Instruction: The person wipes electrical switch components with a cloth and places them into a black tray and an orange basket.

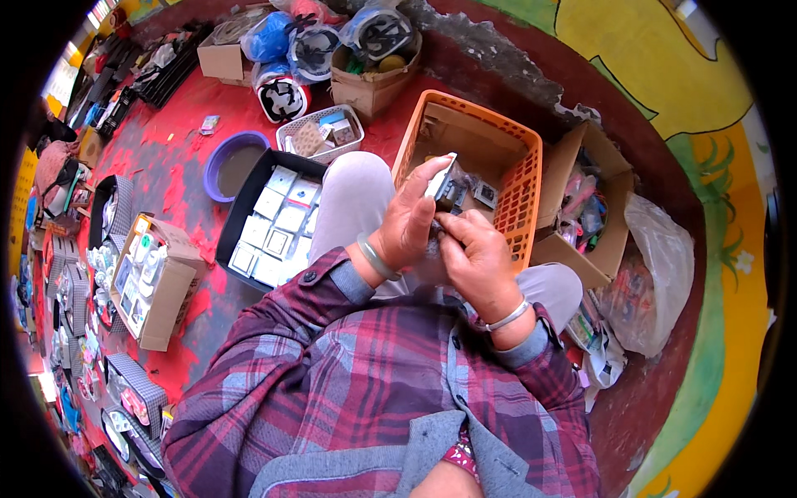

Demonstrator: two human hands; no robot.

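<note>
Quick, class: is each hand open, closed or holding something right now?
Left hand: closed, holding a small flat item.
Right hand: closed in a pinch close to it; what it holds cannot be told.

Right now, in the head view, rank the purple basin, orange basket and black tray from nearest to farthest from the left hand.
1. Orange basket, ahead-right of the left hand.
2. Black tray, left.
3. Purple basin, farther left, beyond the tray.

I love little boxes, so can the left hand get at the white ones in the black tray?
Probably yes: the black tray is open, its white boxes showing. The left hand holds a small item, though, and must cross the left knee.
</note>
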